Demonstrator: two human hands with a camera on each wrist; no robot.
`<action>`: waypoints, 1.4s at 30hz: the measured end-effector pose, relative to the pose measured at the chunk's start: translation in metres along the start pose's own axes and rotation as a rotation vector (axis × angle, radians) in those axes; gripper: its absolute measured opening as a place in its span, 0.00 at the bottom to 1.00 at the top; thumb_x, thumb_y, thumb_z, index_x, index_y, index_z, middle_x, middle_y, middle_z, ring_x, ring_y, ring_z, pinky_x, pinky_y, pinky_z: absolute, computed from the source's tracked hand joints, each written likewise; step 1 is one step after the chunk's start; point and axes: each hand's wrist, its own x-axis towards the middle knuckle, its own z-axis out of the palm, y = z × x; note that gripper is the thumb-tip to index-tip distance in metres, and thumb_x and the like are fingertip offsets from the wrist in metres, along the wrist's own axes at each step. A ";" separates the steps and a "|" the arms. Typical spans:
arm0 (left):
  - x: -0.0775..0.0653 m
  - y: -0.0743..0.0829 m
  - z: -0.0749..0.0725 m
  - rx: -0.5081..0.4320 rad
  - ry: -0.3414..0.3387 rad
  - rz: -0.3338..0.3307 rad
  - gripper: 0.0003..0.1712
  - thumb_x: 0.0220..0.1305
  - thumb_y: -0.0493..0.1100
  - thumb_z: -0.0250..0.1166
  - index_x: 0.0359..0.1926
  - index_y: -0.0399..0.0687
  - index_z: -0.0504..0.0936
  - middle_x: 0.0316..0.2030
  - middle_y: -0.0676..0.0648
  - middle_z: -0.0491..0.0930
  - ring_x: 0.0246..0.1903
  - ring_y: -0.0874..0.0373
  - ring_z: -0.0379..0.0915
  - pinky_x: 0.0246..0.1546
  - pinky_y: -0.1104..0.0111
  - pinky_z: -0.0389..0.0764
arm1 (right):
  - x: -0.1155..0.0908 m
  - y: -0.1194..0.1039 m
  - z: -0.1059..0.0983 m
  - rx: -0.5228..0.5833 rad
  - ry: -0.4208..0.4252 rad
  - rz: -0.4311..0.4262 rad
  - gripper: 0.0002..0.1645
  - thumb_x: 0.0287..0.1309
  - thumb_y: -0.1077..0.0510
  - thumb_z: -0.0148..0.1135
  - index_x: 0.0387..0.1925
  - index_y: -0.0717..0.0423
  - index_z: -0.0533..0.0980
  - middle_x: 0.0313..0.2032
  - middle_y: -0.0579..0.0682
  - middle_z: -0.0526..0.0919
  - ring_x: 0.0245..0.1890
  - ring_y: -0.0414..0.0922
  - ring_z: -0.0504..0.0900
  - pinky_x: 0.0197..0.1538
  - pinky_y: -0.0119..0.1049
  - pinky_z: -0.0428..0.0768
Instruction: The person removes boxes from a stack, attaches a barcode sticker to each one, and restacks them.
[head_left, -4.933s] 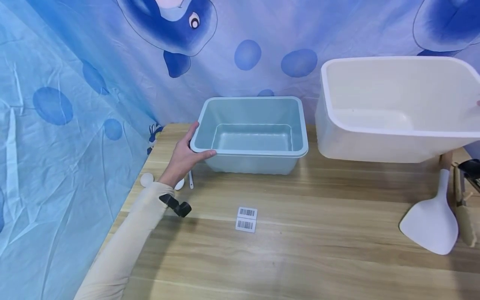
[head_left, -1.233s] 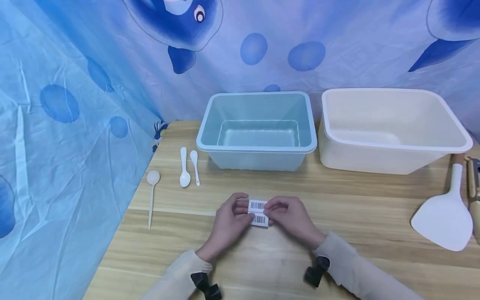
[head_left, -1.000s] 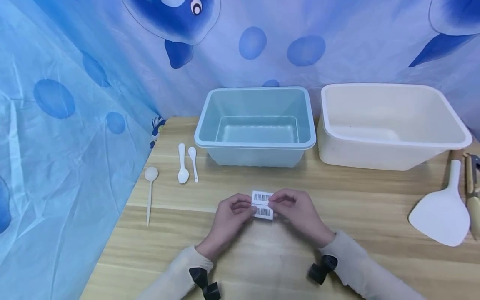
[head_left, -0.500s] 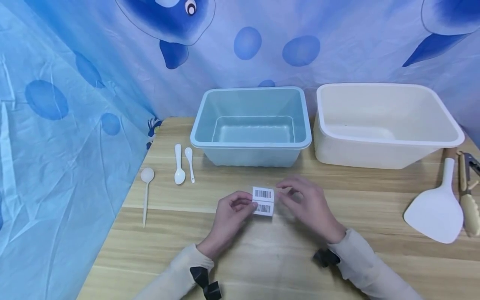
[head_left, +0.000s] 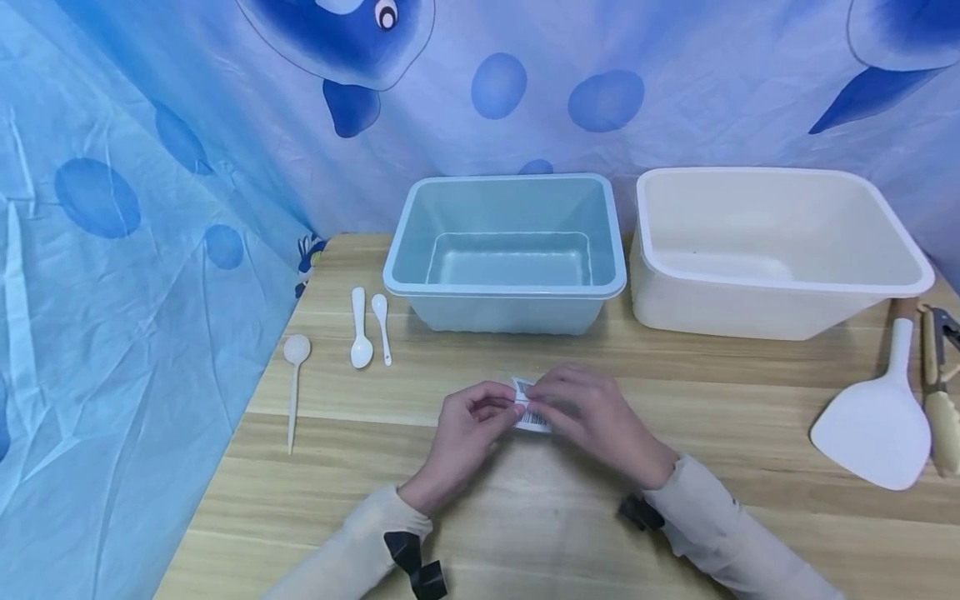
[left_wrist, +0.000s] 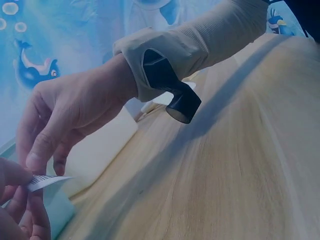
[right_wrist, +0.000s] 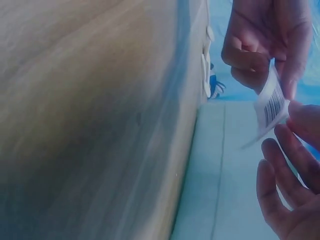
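Note:
A small white barcode label (head_left: 533, 419) with two printed barcodes is held up between both hands over the table. My left hand (head_left: 467, 437) pinches its left side between thumb and fingers. At the label's upper middle, my right hand (head_left: 603, 425) pinches with thumb and forefinger, covering much of the print. The left wrist view shows the right thumb and finger meeting at the bent label (left_wrist: 47, 183). In the right wrist view the label (right_wrist: 272, 106) curves, its lower corner sticking out free.
Behind the hands stand a light blue basin (head_left: 506, 312) and a larger white basin (head_left: 720, 312). Left lie a white round-headed spoon (head_left: 297, 350) and two smaller white spoons, one of them a teaspoon (head_left: 381, 308). A white spatula (head_left: 873, 433) and beige-handled tongs (head_left: 941, 425) lie right.
First the left hand was at the blue basin and the white basin was tilted; both basins now stand. The label was picked up, the right hand let go, then took hold of it again, bending it.

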 end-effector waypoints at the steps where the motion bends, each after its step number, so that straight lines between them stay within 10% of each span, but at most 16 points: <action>1: 0.000 0.000 0.000 0.004 -0.003 0.003 0.09 0.57 0.31 0.67 0.41 0.35 0.82 0.39 0.38 0.82 0.35 0.59 0.81 0.36 0.75 0.82 | 0.000 0.000 0.001 0.004 -0.001 0.002 0.08 0.53 0.57 0.70 0.37 0.52 0.85 0.37 0.44 0.87 0.40 0.39 0.83 0.45 0.35 0.83; 23: -0.002 -0.003 -0.002 0.046 -0.033 0.031 0.07 0.58 0.33 0.67 0.39 0.36 0.85 0.36 0.39 0.85 0.33 0.62 0.81 0.30 0.77 0.78 | -0.004 0.007 0.014 0.141 0.030 0.048 0.05 0.54 0.62 0.69 0.34 0.51 0.84 0.33 0.44 0.88 0.31 0.35 0.83 0.35 0.31 0.83; 42: -0.004 -0.012 -0.013 0.097 0.062 -0.006 0.07 0.57 0.30 0.66 0.38 0.37 0.83 0.36 0.41 0.83 0.36 0.58 0.79 0.42 0.73 0.80 | -0.001 0.002 0.006 0.190 0.136 0.285 0.06 0.52 0.68 0.69 0.32 0.56 0.83 0.31 0.48 0.87 0.29 0.37 0.82 0.35 0.30 0.84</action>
